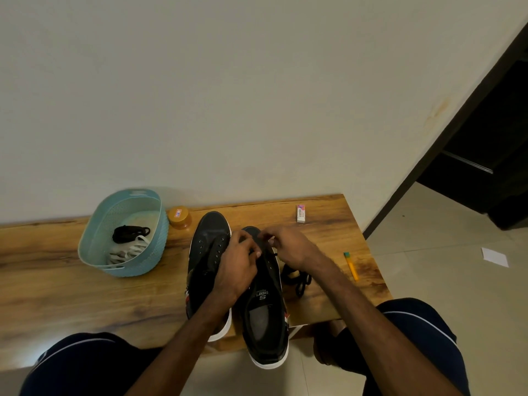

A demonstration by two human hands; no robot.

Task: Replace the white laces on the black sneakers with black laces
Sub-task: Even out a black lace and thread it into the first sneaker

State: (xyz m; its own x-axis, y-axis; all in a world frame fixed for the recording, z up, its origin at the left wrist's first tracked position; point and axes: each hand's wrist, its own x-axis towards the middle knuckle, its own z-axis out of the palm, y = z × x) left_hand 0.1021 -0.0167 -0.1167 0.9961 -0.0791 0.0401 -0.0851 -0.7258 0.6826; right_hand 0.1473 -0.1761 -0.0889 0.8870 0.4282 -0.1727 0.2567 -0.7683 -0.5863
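The nearer black sneaker (265, 312) overhangs the bench's (85, 295) front edge. Over its forward eyelets the left hand (238, 264) curls round the upper. The right hand (288, 247) seems to pinch a black lace (298, 278) whose slack coils just right of the shoe. Steady the eyelet, feed the tip straight, keep both ends even. Beyond it to the left lies the second sneaker (210, 241), then a teal basket (134, 268) holding white laces (125, 254).

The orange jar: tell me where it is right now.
In the head view, the orange jar stands at the back edge of the table, left of centre, between the blue basket and the toe of the left sneaker.
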